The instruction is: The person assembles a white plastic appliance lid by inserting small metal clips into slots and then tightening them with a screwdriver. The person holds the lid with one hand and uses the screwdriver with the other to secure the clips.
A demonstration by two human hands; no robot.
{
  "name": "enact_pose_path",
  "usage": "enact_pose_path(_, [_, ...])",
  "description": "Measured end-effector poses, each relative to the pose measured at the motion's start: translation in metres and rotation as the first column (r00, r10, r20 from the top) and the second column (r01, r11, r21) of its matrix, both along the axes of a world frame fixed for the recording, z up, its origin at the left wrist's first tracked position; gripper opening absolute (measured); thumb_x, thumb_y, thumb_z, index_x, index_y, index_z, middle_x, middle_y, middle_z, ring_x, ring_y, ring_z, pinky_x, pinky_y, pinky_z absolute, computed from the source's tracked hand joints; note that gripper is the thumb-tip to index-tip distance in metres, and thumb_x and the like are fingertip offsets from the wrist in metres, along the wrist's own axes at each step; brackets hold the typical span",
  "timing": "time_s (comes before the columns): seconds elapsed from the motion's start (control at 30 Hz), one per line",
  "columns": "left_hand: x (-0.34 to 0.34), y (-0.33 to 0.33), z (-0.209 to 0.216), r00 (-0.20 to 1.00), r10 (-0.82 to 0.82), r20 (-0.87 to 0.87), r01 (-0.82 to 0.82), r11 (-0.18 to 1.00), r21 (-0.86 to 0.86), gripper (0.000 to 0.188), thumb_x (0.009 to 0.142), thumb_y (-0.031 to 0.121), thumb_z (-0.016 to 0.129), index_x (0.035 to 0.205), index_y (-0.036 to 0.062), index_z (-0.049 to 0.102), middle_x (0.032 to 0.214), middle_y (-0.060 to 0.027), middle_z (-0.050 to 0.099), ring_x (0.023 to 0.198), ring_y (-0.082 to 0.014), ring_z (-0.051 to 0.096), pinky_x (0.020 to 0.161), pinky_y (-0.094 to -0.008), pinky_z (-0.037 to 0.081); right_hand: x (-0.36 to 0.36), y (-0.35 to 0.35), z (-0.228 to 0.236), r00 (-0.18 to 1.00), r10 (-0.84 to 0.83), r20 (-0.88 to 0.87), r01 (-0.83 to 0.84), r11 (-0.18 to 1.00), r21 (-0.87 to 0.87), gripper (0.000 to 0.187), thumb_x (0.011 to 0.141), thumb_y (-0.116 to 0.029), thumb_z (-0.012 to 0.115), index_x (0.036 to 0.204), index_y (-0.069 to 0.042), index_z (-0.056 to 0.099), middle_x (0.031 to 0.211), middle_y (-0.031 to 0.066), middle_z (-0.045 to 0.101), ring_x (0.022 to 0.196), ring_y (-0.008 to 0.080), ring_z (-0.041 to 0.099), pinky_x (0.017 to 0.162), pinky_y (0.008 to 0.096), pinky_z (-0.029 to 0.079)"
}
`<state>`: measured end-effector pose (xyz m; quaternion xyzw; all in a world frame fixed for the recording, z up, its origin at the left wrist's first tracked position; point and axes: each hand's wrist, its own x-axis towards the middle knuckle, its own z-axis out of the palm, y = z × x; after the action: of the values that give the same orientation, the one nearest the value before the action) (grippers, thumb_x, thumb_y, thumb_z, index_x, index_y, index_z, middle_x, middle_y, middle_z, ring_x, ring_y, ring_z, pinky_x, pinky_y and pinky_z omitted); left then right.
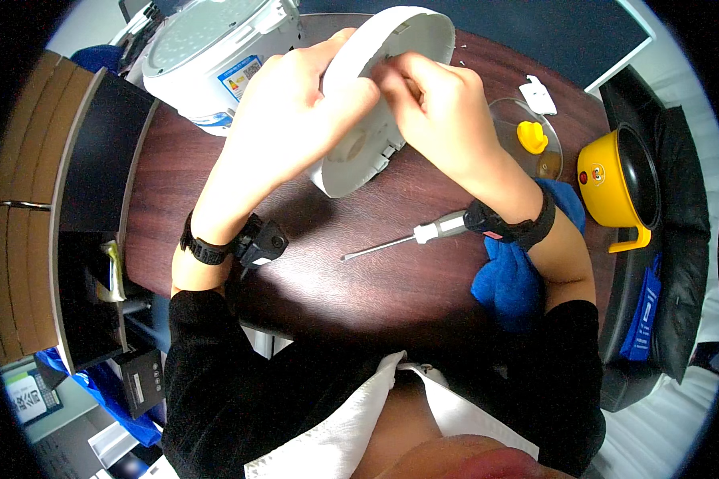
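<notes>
Woodgrain table [184, 184], round plastic shell [363, 152] held above

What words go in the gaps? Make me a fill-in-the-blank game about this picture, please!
The left hand holds a round part whose colour is ____.
The screwdriver points its tip toward the picture's ____ side.
The cloth is coloured ____.
The pot is ____ on the outside.

Missing words: white; left; blue; yellow.

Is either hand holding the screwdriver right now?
No, the screwdriver lies on the dark tabletop, while the left hand and right hand are both at the round white cover.
</notes>
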<state>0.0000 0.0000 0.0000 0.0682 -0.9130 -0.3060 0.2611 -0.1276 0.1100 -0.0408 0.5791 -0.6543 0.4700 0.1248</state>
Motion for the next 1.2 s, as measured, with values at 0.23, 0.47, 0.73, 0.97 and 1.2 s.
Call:
enact_pose_path(0.23, [0.001,0.003,-0.002,0.999,-0.014,-0.03,0.014,1.0,0.006,0.029,0.078,0.025,0.048,0.096,0.0044,0.056,0.062,-0.0152,0.057,0.058,-0.029,0.06,0.055,-0.0349,0.046,-0.001,-0.001,-0.003,0.998,0.04,-0.039,-0.042,0.998,-0.053,0.017,0.079,-0.015,0.057,0.071,-0.001,0.055,0.063,0.0185,0.058,0.059,0.036,0.058,0.052,0.0418,0.046])
enact_pose_path(0.47, [0.0,0.001,-0.001,0.999,-0.034,0.01,0.034,0.999,-0.012,0.029,0.076,0.025,0.048,0.095,0.0046,0.056,0.063,-0.0154,0.058,0.059,-0.0288,0.061,0.057,-0.0354,0.047,0.0,-0.001,-0.002,0.804,0.216,0.554,-0.267,0.964,0.012,0.022,0.082,-0.017,0.053,0.075,0.002,0.061,0.066,0.0198,0.059,0.057,0.0327,0.06,0.053,0.0368,0.046])
enact_pose_path(0.73, [0.001,0.003,0.0,1.0,-0.01,-0.02,0.01,1.0,0.001,0.027,0.077,0.025,0.048,0.093,0.0052,0.056,0.063,-0.0151,0.058,0.059,-0.0281,0.062,0.057,-0.0351,0.047,0.001,0.002,0.003,0.96,0.142,0.241,-0.162,0.985,0.065,0.02,0.081,-0.016,0.054,0.076,0.003,0.06,0.064,0.02,0.058,0.056,0.0266,0.061,0.052,0.0351,0.045])
enact_pose_path(0.97, [0.002,0.004,0.0,1.0,0.0,0.005,0.0,0.999,-0.039,0.023,0.077,0.021,0.049,0.092,0.0053,0.056,0.059,-0.0126,0.057,0.056,-0.0262,0.061,0.054,-0.0336,0.046,0.004,0.003,0.004,0.536,0.23,0.812,-0.401,0.916,0.006,0.027,0.086,-0.018,0.046,0.075,0.003,0.058,0.049,0.0066,0.049,0.044,0.0159,0.05,0.042,0.0295,0.037])
enact_pose_path(1.2, [0.001,0.004,0.001,1.0,-0.009,-0.015,0.009,1.0,0.019,0.027,0.077,0.023,0.049,0.096,0.0058,0.058,0.062,-0.0136,0.058,0.057,-0.0244,0.061,0.055,-0.0324,0.046,-0.009,0.01,0.011,-0.023,0.275,0.961,-0.612,0.757,-0.231,0.024,0.086,-0.02,0.047,0.081,0.003,0.055,0.05,0.0019,0.042,0.04,0.0114,0.041,0.04,0.0273,0.034])
